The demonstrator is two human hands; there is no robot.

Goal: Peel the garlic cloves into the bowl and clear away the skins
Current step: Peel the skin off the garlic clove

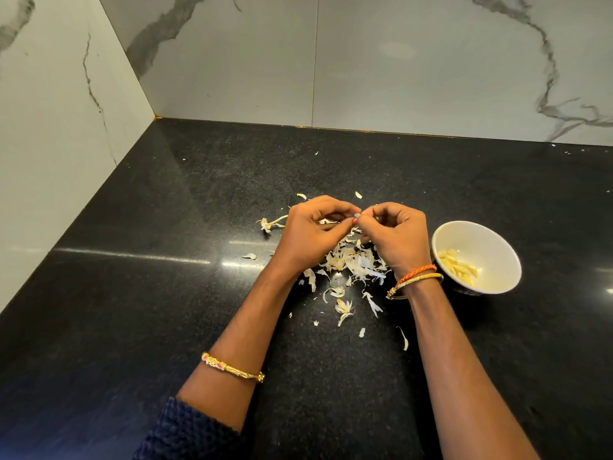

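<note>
Hands meet fingertip to fingertip above the counter (166,293), forearms angled inward. The left hand (310,235) and the right hand (394,237) both curl their fingers and pinch one small pale garlic clove (357,215) between them; it is mostly hidden. Beneath and just behind the hands lies a heap of papery white skins (351,263). Just right of the right wrist stands a white bowl (497,240) holding peeled yellowish cloves (459,267).

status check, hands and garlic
Left hand and right hand pinch one clove. Peeled cloves in bowl. Skins litter counter.
</note>
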